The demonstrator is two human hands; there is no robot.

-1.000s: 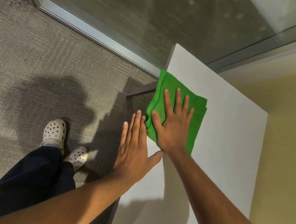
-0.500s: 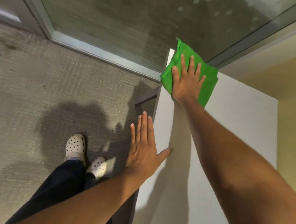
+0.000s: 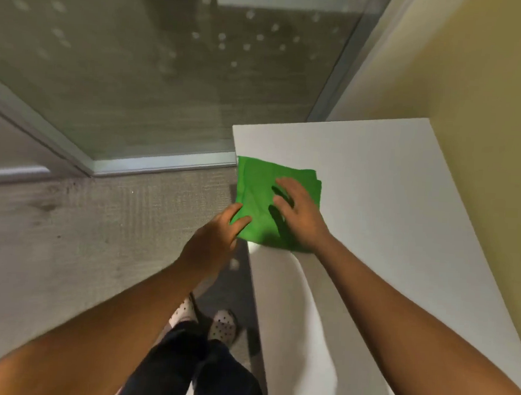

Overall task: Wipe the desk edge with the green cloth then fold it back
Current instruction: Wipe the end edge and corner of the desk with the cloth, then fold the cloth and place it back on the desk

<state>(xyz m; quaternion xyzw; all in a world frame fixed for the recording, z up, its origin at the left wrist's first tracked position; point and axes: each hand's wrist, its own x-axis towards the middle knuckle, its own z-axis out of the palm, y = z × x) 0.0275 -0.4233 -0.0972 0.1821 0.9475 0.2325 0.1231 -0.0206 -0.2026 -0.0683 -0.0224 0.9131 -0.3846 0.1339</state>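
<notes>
A folded green cloth [image 3: 259, 191] lies on the white desk [image 3: 389, 220], along its left edge near the far corner. My right hand [image 3: 301, 213] rests on the cloth's right part, fingers spread and slightly curled, pressing it to the desk. My left hand [image 3: 217, 240] reaches in from beside the desk edge; its fingertips touch the cloth's near left corner, and whether they pinch it is blurred. The cloth's near edge is hidden under my right hand.
A glass partition [image 3: 156, 78] with a metal frame [image 3: 163, 164] stands past the desk's far left corner. A yellow wall [image 3: 487, 104] runs along the desk's right side. Grey carpet [image 3: 97, 248] lies left of the desk, with my legs and white shoes [image 3: 221, 326] below.
My right hand drew the cloth back from the desk's far corner toward me along the left edge. My left hand left the desk edge and moved up to the cloth's near corner.
</notes>
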